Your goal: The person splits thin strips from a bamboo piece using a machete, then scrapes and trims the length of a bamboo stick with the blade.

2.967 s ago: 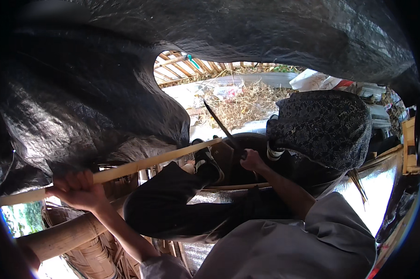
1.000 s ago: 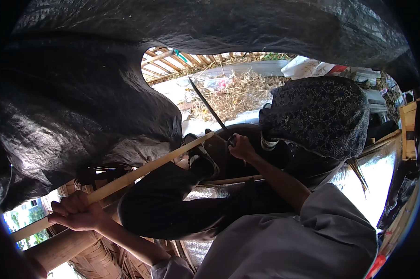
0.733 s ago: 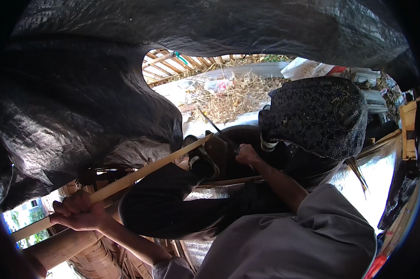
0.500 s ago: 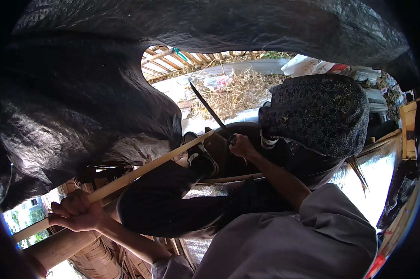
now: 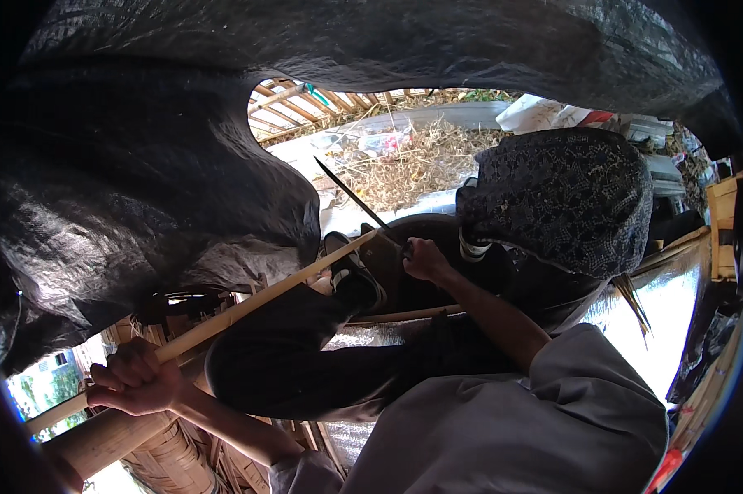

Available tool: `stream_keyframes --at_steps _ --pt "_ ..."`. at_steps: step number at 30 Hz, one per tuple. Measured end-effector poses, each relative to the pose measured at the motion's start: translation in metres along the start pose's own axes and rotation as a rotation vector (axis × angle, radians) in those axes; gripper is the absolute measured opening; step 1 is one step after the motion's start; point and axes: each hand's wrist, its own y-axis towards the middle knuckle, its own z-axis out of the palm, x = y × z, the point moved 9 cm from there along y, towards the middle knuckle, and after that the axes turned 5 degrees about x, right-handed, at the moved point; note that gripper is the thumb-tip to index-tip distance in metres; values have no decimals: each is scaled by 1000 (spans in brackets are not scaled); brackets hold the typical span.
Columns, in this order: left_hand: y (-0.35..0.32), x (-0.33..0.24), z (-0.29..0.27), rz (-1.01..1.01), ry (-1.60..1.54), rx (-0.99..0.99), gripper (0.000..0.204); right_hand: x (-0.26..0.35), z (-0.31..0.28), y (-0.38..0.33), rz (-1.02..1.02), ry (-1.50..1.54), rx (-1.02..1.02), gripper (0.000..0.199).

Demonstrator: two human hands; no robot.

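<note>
A long pale bamboo strip (image 5: 256, 305) slants up from the lower left to the middle of the view. My left hand (image 5: 141, 379) is closed around it near its lower end. In the fist of my right hand (image 5: 426, 262) is the dark handle of a knife with a long, thin, dark blade (image 5: 348, 191). That blade points up and left, and its lower part passes close to the strip's far tip; I cannot tell whether they touch. Beneath that tip is a brown block-like piece (image 5: 381, 262), partly in shadow, beside my dark shoe (image 5: 356, 280).
Black plastic sheeting (image 5: 141, 181) hangs along the left and top. A dark patterned cloth cover (image 5: 565, 202) stands right of my right hand. Dry straw (image 5: 421, 165) lies beyond. A thick bamboo pole (image 5: 112, 440) and woven bamboo (image 5: 170, 461) are at the lower left.
The knife's blade has swung left and down, bringing it nearer the bamboo strip's tip. My right hand has shifted slightly left; my left hand keeps its grip in nearly the same place.
</note>
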Motion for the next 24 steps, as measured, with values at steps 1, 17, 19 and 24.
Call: stream_keyframes --at_steps 1,17,19,24 --pt "0 -4 -1 13 45 -27 49 -8 8 1 -3 0 4 38" --pt "1 -3 4 -8 -6 20 48 3 1 -15 36 24 -6 30" --pt "-1 -6 1 23 82 -78 48 -25 12 -12 88 -5 21 30" --pt "1 1 0 26 78 -71 48 -53 21 -4 210 33 39 31"
